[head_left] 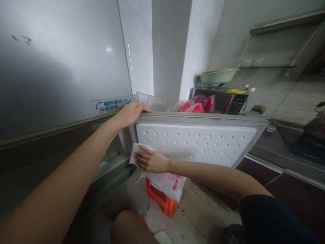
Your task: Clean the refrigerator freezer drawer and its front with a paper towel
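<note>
The lower refrigerator door (195, 138) stands open, its white dimpled inner panel facing me. My left hand (132, 113) is closed over the top edge at the door's left corner, beside the grey upper door (63, 67). Lower down, my right hand (152, 161) presses a white cloth (135, 154) flat against the left side of the inner panel. The fingers lie together over the cloth and cover part of it. Whether it is fabric or thick paper I cannot tell.
Below the door, an orange plastic stool (167, 205) carries a white plastic bag (169, 184). Behind the door are red items in clear plastic (191, 106), a microwave (236, 103) and a pale green basin (218, 76). A counter (269, 145) runs along the right.
</note>
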Available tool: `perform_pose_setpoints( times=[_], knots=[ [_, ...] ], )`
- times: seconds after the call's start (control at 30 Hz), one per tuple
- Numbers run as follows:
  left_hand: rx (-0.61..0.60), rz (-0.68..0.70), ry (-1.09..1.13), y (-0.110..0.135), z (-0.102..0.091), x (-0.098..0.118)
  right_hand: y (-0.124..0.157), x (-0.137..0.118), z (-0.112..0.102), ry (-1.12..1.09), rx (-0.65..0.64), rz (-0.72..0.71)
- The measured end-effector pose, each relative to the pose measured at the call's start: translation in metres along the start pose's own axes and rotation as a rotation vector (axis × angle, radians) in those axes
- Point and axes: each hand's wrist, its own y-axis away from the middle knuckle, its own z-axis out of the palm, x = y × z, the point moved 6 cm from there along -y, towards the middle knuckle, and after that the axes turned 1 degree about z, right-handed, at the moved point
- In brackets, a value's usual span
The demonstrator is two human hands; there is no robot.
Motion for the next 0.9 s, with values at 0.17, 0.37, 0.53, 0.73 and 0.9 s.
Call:
perform_pose_setpoints(
  times=[0.17,0.37,0.53,0.73,0.9],
  knots=[
    [-0.004,-0.026,-0.004,0.002,-0.001,0.000,0.040,-0.038,0.032,-0.099,-0.083,-0.072],
    [0.009,-0.017,0.000,0.000,0.001,-0.003,0.053,0.018,-0.022,-0.029,-0.057,-0.050],
    [0.019,-0.021,0.024,-0.001,0.001,-0.003,0.036,0.084,-0.083,0.053,0.062,0.256],
    [-0.012,-0.043,-0.020,0.003,0.000,0.000,0.041,0.017,-0.034,0.014,0.031,0.072],
    [-0.020,-0.059,-0.026,0.003,0.000,0.000,0.089,-0.033,0.013,-0.129,-0.095,-0.036]
  ],
)
